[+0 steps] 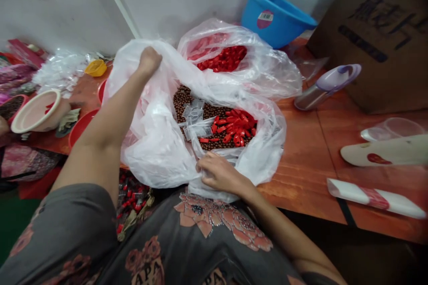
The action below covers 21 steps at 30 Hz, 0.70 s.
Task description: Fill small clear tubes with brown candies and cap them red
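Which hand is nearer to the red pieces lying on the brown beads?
Right. The right hand is at the near edge of the white bag, just in front of the red pieces; the left hand grips the bag's far left side, farther off.

A reddish-orange wooden table (304, 160) carries a large, translucent white plastic bag (160, 162), a clear plastic bag (267, 75) behind it, and a round blue plastic basin (281, 26). Rightward stand a lilac-lidded bottle (326, 87) and brown cardboard box (354, 84); leftward, a small yellow plastic bowl (96, 68).
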Available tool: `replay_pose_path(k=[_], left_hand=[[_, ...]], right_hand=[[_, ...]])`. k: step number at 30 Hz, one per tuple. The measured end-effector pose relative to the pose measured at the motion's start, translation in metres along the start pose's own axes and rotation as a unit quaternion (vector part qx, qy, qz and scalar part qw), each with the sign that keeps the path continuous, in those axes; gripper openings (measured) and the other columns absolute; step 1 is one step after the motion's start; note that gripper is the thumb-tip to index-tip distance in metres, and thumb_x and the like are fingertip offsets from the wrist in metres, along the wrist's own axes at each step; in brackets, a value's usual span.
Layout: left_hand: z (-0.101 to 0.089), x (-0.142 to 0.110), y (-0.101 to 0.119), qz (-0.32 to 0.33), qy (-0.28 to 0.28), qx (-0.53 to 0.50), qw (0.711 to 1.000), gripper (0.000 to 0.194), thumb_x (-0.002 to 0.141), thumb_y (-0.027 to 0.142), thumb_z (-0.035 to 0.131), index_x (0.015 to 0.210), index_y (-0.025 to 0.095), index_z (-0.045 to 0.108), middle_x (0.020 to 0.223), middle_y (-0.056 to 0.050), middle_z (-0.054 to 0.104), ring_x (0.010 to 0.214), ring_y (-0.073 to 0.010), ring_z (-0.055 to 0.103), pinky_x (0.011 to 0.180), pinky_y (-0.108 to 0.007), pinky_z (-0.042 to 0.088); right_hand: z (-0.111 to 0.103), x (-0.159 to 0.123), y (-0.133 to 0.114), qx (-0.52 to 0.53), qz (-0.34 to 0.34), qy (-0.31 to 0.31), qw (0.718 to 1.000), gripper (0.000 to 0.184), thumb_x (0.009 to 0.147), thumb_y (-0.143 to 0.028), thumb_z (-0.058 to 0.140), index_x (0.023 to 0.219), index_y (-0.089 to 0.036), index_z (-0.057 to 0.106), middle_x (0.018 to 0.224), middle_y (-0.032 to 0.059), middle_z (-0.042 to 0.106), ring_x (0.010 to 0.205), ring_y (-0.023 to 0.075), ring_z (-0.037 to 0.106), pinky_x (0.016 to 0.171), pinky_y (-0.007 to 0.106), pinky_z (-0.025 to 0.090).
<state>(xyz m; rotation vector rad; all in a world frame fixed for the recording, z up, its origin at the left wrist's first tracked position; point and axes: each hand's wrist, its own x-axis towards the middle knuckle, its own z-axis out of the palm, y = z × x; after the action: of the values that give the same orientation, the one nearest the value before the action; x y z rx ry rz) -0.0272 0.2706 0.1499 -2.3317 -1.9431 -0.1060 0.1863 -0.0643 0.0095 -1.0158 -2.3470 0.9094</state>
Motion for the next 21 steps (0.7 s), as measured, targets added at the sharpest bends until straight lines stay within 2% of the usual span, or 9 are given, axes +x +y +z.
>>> replay_pose_path(k=[2,5,7,9,12,14,16,18,21], left_hand=[[0.019,-0.021,0.007,-0.059,-0.017,-0.027,0.998,0.035,0.089,0.019,0.042,0.107,-0.005,0.06,0.106,-0.018,0.066,0.108,-0.0258,0.062,0.091,-0.034,0.049],[0.046,-0.07,0.012,-0.05,-0.024,-0.012,0.998,0.04,0.09,0.027,0.052,0.122,0.002,0.055,0.125,-0.022,0.059,0.12,-0.0318,0.056,0.1,-0.042,0.044],[0.06,-0.114,0.012,0.039,-0.032,0.005,0.999,0.049,0.089,0.033,0.057,0.128,0.002,0.052,0.138,-0.026,0.049,0.132,-0.0373,0.044,0.107,-0.049,0.036],[0.072,-0.163,0.009,0.19,-0.105,-0.007,0.976,0.054,0.088,0.04,0.061,0.129,0.006,0.054,0.145,-0.025,0.044,0.14,-0.0378,0.034,0.113,-0.051,0.026],[0.091,-0.232,0.003,0.399,-0.307,-0.066,0.861,0.06,0.084,0.049,0.065,0.134,0.019,0.053,0.146,-0.015,0.049,0.142,-0.0314,0.036,0.116,-0.048,0.023],[0.103,-0.265,0.0,0.43,-0.324,-0.063,0.84,0.065,0.079,0.046,0.07,0.135,0.019,0.051,0.149,-0.017,0.046,0.143,-0.0329,0.035,0.118,-0.053,0.015],[0.11,-0.281,-0.004,0.428,-0.298,-0.048,0.852,0.053,0.079,0.035,0.07,0.127,0.017,0.055,0.142,-0.016,0.053,0.139,-0.0316,0.041,0.119,-0.054,0.014],[0.107,-0.282,-0.008,0.414,-0.266,-0.039,0.87,0.034,0.082,0.024,0.064,0.115,0.018,0.059,0.123,-0.011,0.066,0.124,-0.026,0.056,0.116,-0.047,0.026],[0.08,-0.262,-0.017,0.374,-0.205,-0.032,0.904,0.019,0.084,0.019,0.055,0.103,0.02,0.059,0.097,-0.005,0.07,0.093,-0.0194,0.066,0.088,-0.032,0.048]], right_hand=[[0.014,0.001,0.008,-0.021,0.023,-0.012,0.999,0.027,0.079,-0.009,0.058,0.101,-0.021,0.064,0.113,0.0092,0.063,0.103,0.0233,0.058,0.088,0.034,0.046],[0.04,0.002,0.018,-0.06,0.085,-0.02,0.994,0.048,0.079,-0.011,0.064,0.126,-0.019,0.056,0.145,0.0194,0.043,0.111,0.0282,0.06,0.092,0.04,0.048],[0.05,0.002,0.018,-0.085,0.138,-0.026,0.986,0.071,0.076,-0.017,0.072,0.141,-0.016,0.042,0.15,0.0272,0.033,0.111,0.0332,0.062,0.091,0.044,0.05],[0.05,0.004,0.013,-0.113,0.191,-0.042,0.974,0.079,0.075,-0.019,0.075,0.144,-0.012,0.037,0.141,0.031,0.043,0.105,0.0358,0.065,0.085,0.045,0.052],[0.039,0.01,0.004,-0.153,0.229,-0.069,0.959,0.057,0.081,-0.016,0.066,0.134,-0.011,0.047,0.114,0.0241,0.063,0.091,0.0333,0.069,0.075,0.041,0.053],[0.029,0.014,0.001,-0.161,0.22,-0.07,0.96,0.046,0.082,-0.014,0.061,0.128,-0.012,0.052,0.106,0.0197,0.067,0.092,0.0318,0.069,0.075,0.04,0.053],[0.021,0.017,0.001,-0.146,0.197,-0.05,0.968,0.046,0.082,-0.013,0.059,0.127,-0.014,0.053,0.111,0.0172,0.068,0.1,0.0304,0.067,0.081,0.039,0.053],[0.013,0.018,0.001,-0.125,0.172,-0.013,0.977,0.049,0.081,-0.015,0.06,0.13,-0.018,0.052,0.119,0.0139,0.067,0.108,0.0284,0.065,0.088,0.039,0.051],[-0.002,0.02,-0.001,-0.115,0.159,0.047,0.979,0.052,0.082,-0.019,0.061,0.133,-0.022,0.051,0.127,0.0108,0.066,0.114,0.0273,0.063,0.094,0.039,0.049]])
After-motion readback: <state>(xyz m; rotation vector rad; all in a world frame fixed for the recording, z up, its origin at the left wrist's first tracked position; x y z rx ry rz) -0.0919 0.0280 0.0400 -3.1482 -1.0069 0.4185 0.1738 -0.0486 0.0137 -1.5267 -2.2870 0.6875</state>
